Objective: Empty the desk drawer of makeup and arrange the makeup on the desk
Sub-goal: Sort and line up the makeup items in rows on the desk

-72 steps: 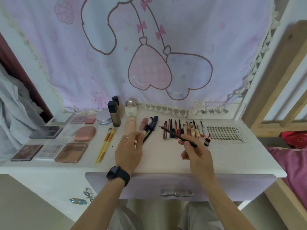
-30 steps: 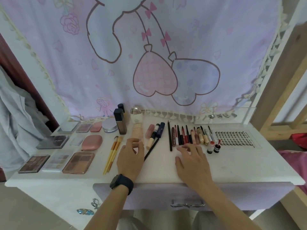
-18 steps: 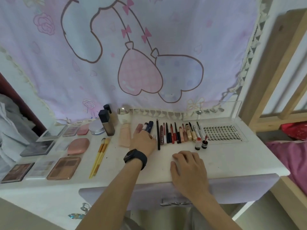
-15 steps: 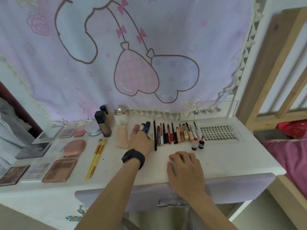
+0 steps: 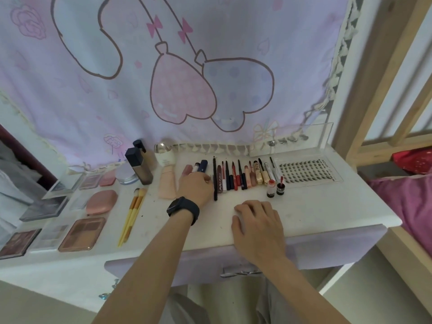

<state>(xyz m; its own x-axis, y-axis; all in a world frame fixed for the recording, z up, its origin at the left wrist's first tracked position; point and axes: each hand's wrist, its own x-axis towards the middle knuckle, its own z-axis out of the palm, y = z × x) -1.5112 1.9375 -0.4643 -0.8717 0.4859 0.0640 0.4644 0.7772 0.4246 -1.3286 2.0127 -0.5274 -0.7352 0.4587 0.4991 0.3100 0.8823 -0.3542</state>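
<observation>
Makeup lies in rows on the white desk (image 5: 315, 206). My left hand (image 5: 196, 188), with a black watch on the wrist, is curled over the pink and dark tubes (image 5: 203, 165) next to a long black pencil (image 5: 215, 178); whether it grips one is hidden. My right hand (image 5: 257, 220) rests flat on the desk's front edge, holding nothing. A row of pencils and lip products (image 5: 240, 176) sits right of the left hand, then two small red bottles (image 5: 271, 189). The lilac drawer front (image 5: 327, 249) below the desk edge looks pushed in.
Palettes (image 5: 81, 233) and a pink compact (image 5: 101, 202) fill the left side, with yellow brushes (image 5: 132, 213), a foundation bottle (image 5: 139, 166) and a cream tube (image 5: 167, 183). A lash tray (image 5: 306, 170) lies far right. A wooden bed frame (image 5: 383, 78) stands to the right.
The black pencil left my right hand and now lies in the row. My right hand has gone flat on the desk. My left hand reached forward onto the tubes.
</observation>
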